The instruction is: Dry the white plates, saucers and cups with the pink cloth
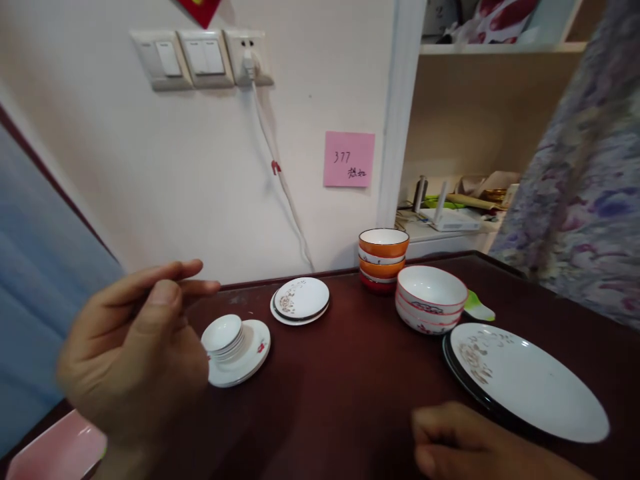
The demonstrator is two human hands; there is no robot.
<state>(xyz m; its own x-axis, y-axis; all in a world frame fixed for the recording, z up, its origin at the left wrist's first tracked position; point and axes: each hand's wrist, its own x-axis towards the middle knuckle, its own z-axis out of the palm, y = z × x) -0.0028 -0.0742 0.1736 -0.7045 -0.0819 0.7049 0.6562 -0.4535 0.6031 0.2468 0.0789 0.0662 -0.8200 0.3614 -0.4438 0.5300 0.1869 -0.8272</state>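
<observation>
My left hand (145,353) is raised at the left, its fingers loosely bent and apart from the thumb, with nothing visible in it. Just right of it, a stack of small white dishes (223,333) sits on white plates (263,360) with a red flower. My right hand (465,433) hangs low at the front right, fingers curled in, no object showing in it. Nearest to that hand is a stack of large oval plates (530,380), white with a brown flower pattern and dark edges below. Behind those stand white bowls (430,300) with red rims, stacked.
Round flowered plates (303,300) lie near the wall. Orange and red bowls (384,257) are stacked at the back, with a green-and-white dish (479,307) nearby. A pink dish (60,447) is at the lower left. A white cord (283,180) runs down the wall.
</observation>
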